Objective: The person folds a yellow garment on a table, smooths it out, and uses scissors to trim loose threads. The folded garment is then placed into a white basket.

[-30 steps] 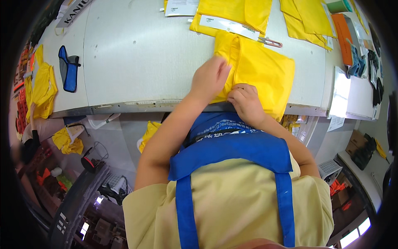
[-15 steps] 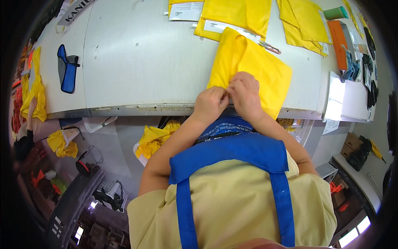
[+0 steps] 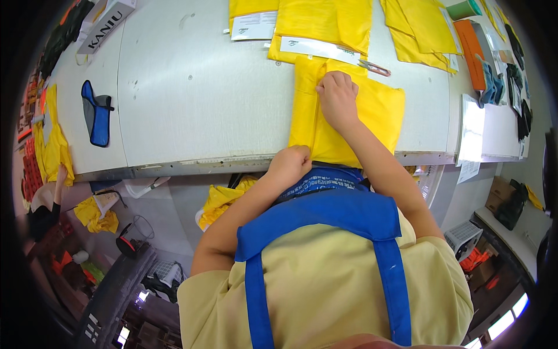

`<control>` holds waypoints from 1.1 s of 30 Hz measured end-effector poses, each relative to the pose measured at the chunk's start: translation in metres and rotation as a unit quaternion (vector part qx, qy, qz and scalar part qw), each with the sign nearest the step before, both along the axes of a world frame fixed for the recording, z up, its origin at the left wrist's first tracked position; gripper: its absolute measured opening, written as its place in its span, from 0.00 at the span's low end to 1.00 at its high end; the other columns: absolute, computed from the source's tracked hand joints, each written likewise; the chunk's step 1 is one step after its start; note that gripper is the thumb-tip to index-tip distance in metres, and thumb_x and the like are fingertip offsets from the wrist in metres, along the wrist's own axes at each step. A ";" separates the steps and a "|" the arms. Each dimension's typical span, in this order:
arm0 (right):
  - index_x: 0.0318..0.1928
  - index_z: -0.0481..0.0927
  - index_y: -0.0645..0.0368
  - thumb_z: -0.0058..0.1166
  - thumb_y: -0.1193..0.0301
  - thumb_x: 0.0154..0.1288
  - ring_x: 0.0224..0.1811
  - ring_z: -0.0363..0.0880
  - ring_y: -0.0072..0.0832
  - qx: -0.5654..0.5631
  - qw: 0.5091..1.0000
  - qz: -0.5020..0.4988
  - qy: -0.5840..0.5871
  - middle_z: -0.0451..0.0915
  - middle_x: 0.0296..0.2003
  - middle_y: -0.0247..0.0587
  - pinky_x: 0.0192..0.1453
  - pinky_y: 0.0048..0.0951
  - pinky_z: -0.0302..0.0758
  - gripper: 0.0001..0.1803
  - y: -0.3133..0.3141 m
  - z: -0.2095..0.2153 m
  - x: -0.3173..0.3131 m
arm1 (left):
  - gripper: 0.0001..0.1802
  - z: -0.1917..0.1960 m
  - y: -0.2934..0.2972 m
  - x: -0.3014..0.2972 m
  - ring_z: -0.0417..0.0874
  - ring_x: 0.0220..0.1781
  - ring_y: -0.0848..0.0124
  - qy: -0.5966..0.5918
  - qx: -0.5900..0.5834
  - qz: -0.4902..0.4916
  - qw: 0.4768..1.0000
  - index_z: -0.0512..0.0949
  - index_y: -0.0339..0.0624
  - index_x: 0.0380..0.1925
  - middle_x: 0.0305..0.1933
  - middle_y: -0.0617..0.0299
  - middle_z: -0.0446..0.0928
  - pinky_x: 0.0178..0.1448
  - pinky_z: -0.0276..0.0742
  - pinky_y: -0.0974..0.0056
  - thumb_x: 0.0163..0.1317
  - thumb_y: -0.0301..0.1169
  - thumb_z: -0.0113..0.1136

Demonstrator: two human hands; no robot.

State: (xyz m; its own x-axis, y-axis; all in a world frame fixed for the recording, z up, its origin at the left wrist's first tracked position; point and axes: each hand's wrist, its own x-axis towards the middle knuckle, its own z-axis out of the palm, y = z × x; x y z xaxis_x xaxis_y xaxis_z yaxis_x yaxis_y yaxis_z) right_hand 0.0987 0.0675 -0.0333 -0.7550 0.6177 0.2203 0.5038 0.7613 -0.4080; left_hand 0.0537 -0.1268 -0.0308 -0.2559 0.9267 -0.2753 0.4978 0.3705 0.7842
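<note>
A folded piece of yellow fabric [image 3: 376, 119] lies at the table's near edge, with a narrower panel turned over along its left side. My left hand [image 3: 292, 166] is closed on the near left corner of this fabric, at the table edge. Farther up, my right hand [image 3: 339, 99] has its fingers curled and pinched at the edge of the turned panel. Just beyond the fabric, a small pair of thread snips [image 3: 375, 68] rests beside a stack of yellow pieces [image 3: 322, 26] with white printed sheets.
More yellow pieces [image 3: 423, 26] lie far right, near an orange box [image 3: 469, 52] and a green roll [image 3: 464, 9]. A blue and grey pouch [image 3: 99, 119] sits on the left of the table [image 3: 174, 99]. At far left, another person's hand [image 3: 61, 173] touches yellow fabric.
My hands were together at the fabric's near part. My right hand has moved away up the fold, while my left has come slightly nearer; the fabric lies flatter and squarer.
</note>
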 end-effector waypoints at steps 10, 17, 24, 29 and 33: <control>0.42 0.75 0.57 0.54 0.68 0.61 0.51 0.70 0.38 -0.058 0.996 -0.065 -0.024 0.73 0.43 0.41 0.54 0.41 0.62 0.10 0.016 0.000 -0.018 | 0.08 0.006 -0.011 -0.008 0.79 0.26 0.57 -0.033 -0.065 -0.064 0.995 0.77 0.38 0.24 0.23 0.52 0.78 0.32 0.75 0.59 0.55 0.31 0.63; 0.49 0.73 0.58 0.59 0.63 0.57 0.53 0.70 0.44 -0.080 0.993 -0.090 -0.012 0.74 0.47 0.47 0.55 0.43 0.67 0.21 -0.036 0.021 0.040 | 0.29 -0.035 0.017 -0.048 0.74 0.35 0.64 -0.037 0.070 0.222 0.972 0.67 0.32 0.56 0.41 0.54 0.76 0.42 0.72 0.63 0.59 0.38 0.62; 0.62 0.62 0.62 0.61 0.57 0.57 0.62 0.61 0.53 -0.255 0.954 -0.132 0.091 0.66 0.57 0.60 0.68 0.44 0.59 0.38 -0.093 0.074 0.102 | 0.37 0.029 0.061 -0.045 0.73 0.56 0.65 -0.496 -0.055 0.072 0.863 0.54 0.41 0.66 0.62 0.56 0.66 0.59 0.70 0.60 0.59 0.33 0.59; 0.67 0.51 0.66 0.68 0.49 0.46 0.64 0.61 0.54 -0.169 0.934 -0.299 0.098 0.64 0.59 0.65 0.67 0.42 0.62 0.57 -0.103 0.175 0.185 | 0.43 0.122 0.087 0.042 0.53 0.74 0.56 -0.535 0.037 -0.202 0.820 0.54 0.47 0.68 0.75 0.55 0.45 0.71 0.58 0.50 0.55 0.35 0.64; 0.66 0.58 0.58 0.67 0.69 0.48 0.52 0.78 0.41 -0.170 0.842 -0.465 0.217 0.76 0.51 0.51 0.57 0.34 0.73 0.45 -0.104 0.187 0.299 | 0.50 0.163 0.119 0.117 0.48 0.76 0.55 -0.439 0.000 -0.427 0.791 0.47 0.49 0.72 0.78 0.57 0.36 0.69 0.58 0.49 0.54 0.44 0.65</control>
State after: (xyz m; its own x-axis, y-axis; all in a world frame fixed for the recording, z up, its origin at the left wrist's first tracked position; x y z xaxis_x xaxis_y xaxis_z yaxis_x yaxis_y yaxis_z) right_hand 0.3978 -0.0367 0.1540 0.1947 0.9800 0.0419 0.5653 -0.0772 -0.8213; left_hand 0.1707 -0.0079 0.1321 0.7525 0.6586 0.0008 -0.1702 0.1934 0.9662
